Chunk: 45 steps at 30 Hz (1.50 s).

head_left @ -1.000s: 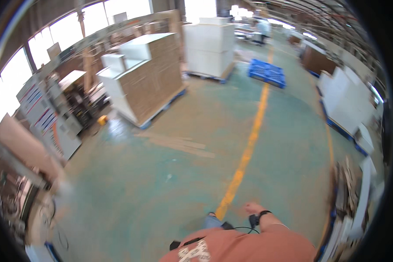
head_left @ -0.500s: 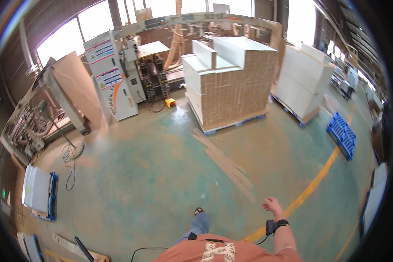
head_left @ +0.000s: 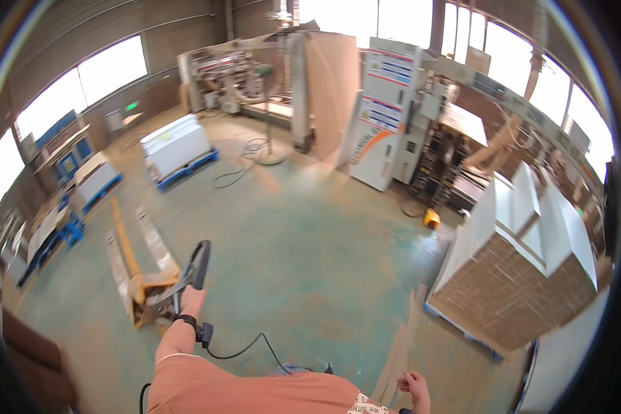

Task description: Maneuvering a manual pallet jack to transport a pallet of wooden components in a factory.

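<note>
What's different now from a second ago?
The view swung left, so the board stack sits farther right in the picture. The left hand, out of sight before, is now at the black handle of the pallet jack, seemingly holding it. The right hand sits lower in the picture. The board stack stayed put.

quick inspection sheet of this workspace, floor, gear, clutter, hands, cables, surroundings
Surface: green floor, worn, with brownish patches
Handled things: pallet jack, forks pointing away from the person
Clutter: brown strips lying on the floor near the right hand
Hands: left hand at the jack's handle, exact grip unclear; right hand loosely curled, nothing seen in it
Cables: black cable from the left wrist device toward the waist; dark cable looped on the floor
Surroundings: panel stack at right, white cabinet, machinery, windows
</note>
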Each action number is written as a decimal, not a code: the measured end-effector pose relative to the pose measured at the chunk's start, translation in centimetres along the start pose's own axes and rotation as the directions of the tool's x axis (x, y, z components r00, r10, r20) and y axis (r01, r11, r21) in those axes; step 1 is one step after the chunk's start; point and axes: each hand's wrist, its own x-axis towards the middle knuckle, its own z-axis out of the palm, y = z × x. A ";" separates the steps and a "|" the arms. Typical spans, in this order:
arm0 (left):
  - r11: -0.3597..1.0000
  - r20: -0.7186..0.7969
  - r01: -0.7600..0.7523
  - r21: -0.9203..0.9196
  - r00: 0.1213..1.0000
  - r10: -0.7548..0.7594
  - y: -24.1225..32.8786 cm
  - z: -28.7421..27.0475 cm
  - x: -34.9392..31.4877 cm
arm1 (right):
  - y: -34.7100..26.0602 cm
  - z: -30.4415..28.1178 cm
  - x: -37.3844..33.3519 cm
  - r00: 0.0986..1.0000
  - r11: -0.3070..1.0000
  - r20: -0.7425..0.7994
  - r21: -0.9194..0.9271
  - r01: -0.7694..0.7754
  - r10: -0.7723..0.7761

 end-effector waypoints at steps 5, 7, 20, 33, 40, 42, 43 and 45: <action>0.999 -0.010 0.015 0.039 1.000 -0.015 1.4 0.9 -13.4 | -8.2 0.1 11.0 0.885 0.907 0.465 -0.361 0.219 -0.029; 0.995 -0.003 -0.020 0.103 1.000 0.020 0.7 1.3 -18.3 | -13.5 3.5 11.9 0.773 0.836 0.630 -0.384 0.392 -0.073; 0.950 -0.210 -0.186 0.253 0.947 0.241 -4.6 0.6 -45.4 | -13.6 19.7 0.6 0.095 0.478 0.971 0.021 0.878 -0.219; 0.896 -0.786 -0.168 0.410 0.433 0.441 5.0 -6.6 -45.5 | -17.6 24.2 -11.4 -0.436 0.136 0.815 0.516 0.846 -0.383; 0.935 -0.873 0.078 0.345 0.392 0.290 4.6 -14.7 -34.1 | -18.6 21.7 4.9 -0.253 0.399 0.966 0.210 0.893 0.057; 0.949 -0.817 0.159 0.271 0.559 0.140 3.6 -18.0 -31.5 | -18.7 19.0 13.5 -0.052 0.544 0.994 -0.010 0.839 0.099; 0.957 -0.816 0.187 0.221 0.573 0.077 3.2 -18.9 -30.5 | -20.8 17.1 16.2 0.173 0.560 0.963 -0.261 0.786 0.206; 0.946 -0.832 0.306 0.104 0.548 -0.086 2.3 -20.4 -28.6 | -23.0 13.6 21.9 0.401 0.666 0.910 -0.366 0.650 0.109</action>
